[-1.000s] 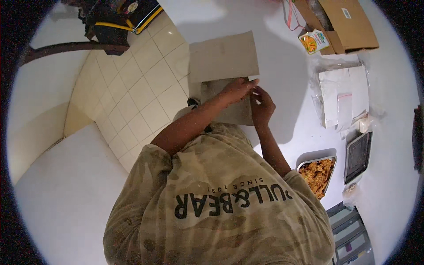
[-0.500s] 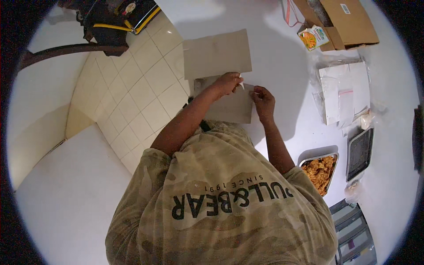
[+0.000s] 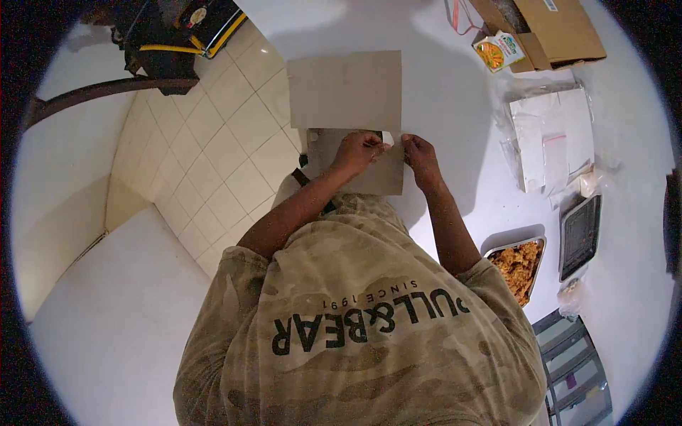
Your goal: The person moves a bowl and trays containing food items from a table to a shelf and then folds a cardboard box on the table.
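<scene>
In front of my body lies a grey-brown cardboard box (image 3: 344, 89), unfolded, with a far panel and a near panel joined by a crease. My left hand (image 3: 361, 152) rests over the near panel, its fingers pinched at a small white flap (image 3: 388, 139) by the right end of the crease. My right hand (image 3: 422, 157) is at the near panel's right edge, fingers curled together against that edge. Its fingertips partly hide what they grip. A dark gap shows beside the left fingertips.
To the right are a tray of fried food (image 3: 517, 271), a black tray (image 3: 580, 238) and white flat boxes in plastic (image 3: 550, 138). An open brown carton (image 3: 561, 32) and a colourful packet (image 3: 499, 51) stand at the far right. Tiled floor (image 3: 224, 135) shows left of the table.
My left hand has drawn slightly nearer to me, and the white flap beside its fingers sits differently. My right hand stays at the cardboard's right edge. The whole view has shifted a little.
</scene>
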Available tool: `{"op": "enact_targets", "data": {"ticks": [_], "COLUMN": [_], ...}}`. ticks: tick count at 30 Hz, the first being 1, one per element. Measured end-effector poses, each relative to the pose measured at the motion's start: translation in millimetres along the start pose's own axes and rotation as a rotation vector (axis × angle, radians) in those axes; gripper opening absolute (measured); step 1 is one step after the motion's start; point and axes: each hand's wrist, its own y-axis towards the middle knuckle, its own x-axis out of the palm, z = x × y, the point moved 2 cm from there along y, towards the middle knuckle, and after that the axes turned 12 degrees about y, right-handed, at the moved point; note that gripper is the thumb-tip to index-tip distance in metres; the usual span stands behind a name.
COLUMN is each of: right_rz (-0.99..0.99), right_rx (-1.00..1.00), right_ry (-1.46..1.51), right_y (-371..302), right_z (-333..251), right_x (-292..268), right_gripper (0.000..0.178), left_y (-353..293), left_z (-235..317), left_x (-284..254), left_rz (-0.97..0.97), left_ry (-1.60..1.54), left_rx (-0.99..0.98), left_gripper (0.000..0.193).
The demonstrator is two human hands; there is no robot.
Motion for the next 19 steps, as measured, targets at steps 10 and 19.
{"op": "enact_targets", "data": {"ticks": [10, 19], "right_rz": [0.114, 0.189], "right_rx": [0.009, -0.110], "right_ry": [0.186, 0.032], "right_y": [9.7, 2.0], "right_z": [-5.4, 6.8], "right_x": [2.1, 10.2], "right_gripper": [0.025, 0.025], "left_y": [22.1, 5.2], "left_z": [-4.9, 4.9], "left_x": [6.1, 10.0], "left_rz": [0.399, 0.203], "left_ry": [0.113, -0.214], "left_rx": [0.200, -0.037], "left_gripper": [0.013, 0.018]}}
